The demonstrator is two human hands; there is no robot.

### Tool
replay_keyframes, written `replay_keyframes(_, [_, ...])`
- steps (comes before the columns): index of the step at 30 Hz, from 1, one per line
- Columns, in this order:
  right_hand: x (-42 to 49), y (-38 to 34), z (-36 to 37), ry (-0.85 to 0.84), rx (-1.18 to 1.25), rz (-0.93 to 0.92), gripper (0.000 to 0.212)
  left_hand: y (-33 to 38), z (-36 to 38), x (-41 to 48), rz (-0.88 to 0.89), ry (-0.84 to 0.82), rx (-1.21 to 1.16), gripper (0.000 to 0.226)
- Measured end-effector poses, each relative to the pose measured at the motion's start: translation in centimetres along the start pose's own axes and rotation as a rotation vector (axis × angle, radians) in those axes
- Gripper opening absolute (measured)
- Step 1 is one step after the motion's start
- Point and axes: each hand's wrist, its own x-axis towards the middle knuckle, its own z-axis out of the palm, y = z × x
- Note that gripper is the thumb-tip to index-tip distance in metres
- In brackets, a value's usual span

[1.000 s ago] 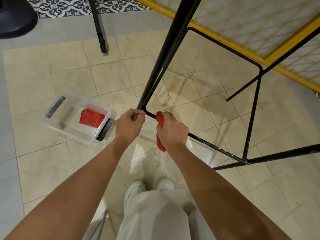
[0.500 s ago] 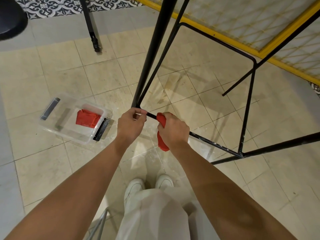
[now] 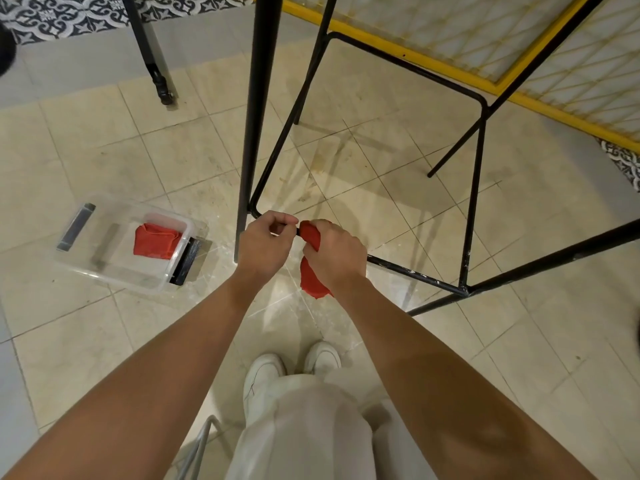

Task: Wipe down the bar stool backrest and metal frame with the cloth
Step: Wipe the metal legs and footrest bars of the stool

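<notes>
Left fingers point(image 3: 281, 220) grip the stool frame point(image 3: 415, 274); right fingers point(image 3: 323, 226) clamp red cloth point(image 3: 311, 285) round it.

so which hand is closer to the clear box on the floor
Left. The left hand grips the bar just right of the box; the right hand, holding the cloth on the bar, is farther right.
</notes>
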Motion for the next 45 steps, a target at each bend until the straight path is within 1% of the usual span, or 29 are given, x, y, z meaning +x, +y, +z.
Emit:
replay_keyframes(4, [-0.8, 1.6, -0.3, 0.030, -0.003, -0.011, 0.041, 0.1, 0.3, 0.3, -0.013, 0.000, 0.008, 0.014])
replay_keyframes(9, [-1.9, 3.7, -0.5, 0.082, -0.006, 0.052, 0.040, 0.1, 1.0, 0.4, -0.008, -0.016, 0.026, 0.015])
replay_keyframes(13, [-1.3, 2.9, -0.8, 0.059, 0.069, 0.110, 0.039, 0.1, 1.9, 0.4, 0.006, -0.020, 0.054, 0.016])
replay_keyframes(16, [-0.9, 2.2, -1.0, -0.013, 0.183, 0.069, 0.043, 0.2, 2.6, 0.1, 0.038, -0.024, 0.059, 0.016])
replay_keyframes(18, [-1.2, 2.1, -1.0, -0.022, 0.334, 0.078, 0.047, 0.2, 2.9, -0.4, 0.025, -0.009, 0.026, 0.017])
replay_keyframes(19, [-1.7, 2.2, -1.0, -0.012, 0.432, 0.088, 0.048, 0.1, 3.1, -0.8, 0.007, -0.006, 0.007, 0.023])
replay_keyframes(22, [-2.9, 2.2, -1.1, -0.016, 0.665, 0.093, 0.055, -0.1, 3.6, -1.6, -0.092, -0.076, -0.069, 0.043])
replay_keyframes(24, [-3.4, 2.4, -1.5, -0.046, 0.717, 0.096, 0.067, 0.1, 4.0, -2.0, -0.108, -0.151, -0.067, 0.042])
replay_keyframes(26, [-3.7, 2.7, -2.0, -0.068, 0.707, 0.092, 0.078, 0.3, 4.5, -2.5, -0.049, -0.199, -0.054, 0.033])
replay_keyframes(27, [-3.9, 3.0, -2.3, -0.081, 0.696, 0.085, 0.081, 0.4, 4.7, -2.5, -0.018, -0.191, -0.065, 0.027])
replay_keyframes(29, [-4.1, 3.7, -2.8, -0.092, 0.690, 0.101, 0.087, 0.7, 4.9, -2.5, 0.031, -0.125, -0.081, 0.020])
replay_keyframes(30, [-4.2, 4.2, -3.1, -0.086, 0.690, 0.121, 0.088, 0.8, 5.0, -2.4, 0.059, -0.082, -0.058, 0.021])
replay_keyframes(32, [-4.4, 5.5, -3.7, -0.057, 0.667, 0.157, 0.086, 0.9, 5.1, -1.8, 0.141, 0.012, 0.103, 0.027])
replay_keyframes(34, [-4.7, 6.8, -4.2, -0.024, 0.606, 0.161, 0.077, 0.9, 5.3, -1.4, 0.225, 0.091, 0.283, 0.031])
replay_keyframes(36, [-5.0, 8.1, -4.6, 0.019, 0.554, 0.149, 0.068, 0.8, 5.7, -1.3, 0.252, 0.129, 0.385, 0.032])
replay_keyframes(38, [-5.2, 9.1, -5.0, 0.057, 0.509, 0.140, 0.063, 0.5, 6.3, -1.4, 0.268, 0.125, 0.462, 0.032])
replay_keyframes(41, [-5.3, 10.2, -5.2, 0.065, 0.417, 0.102, 0.060, 0.3, 7.8, -1.6, 0.300, 0.089, 0.525, 0.033])
replay_keyframes(45, [-5.5, 11.1, -5.1, 0.070, 0.343, 0.085, 0.059, 0.4, 10.2, -2.9, 0.381, -0.060, 0.614, 0.036])
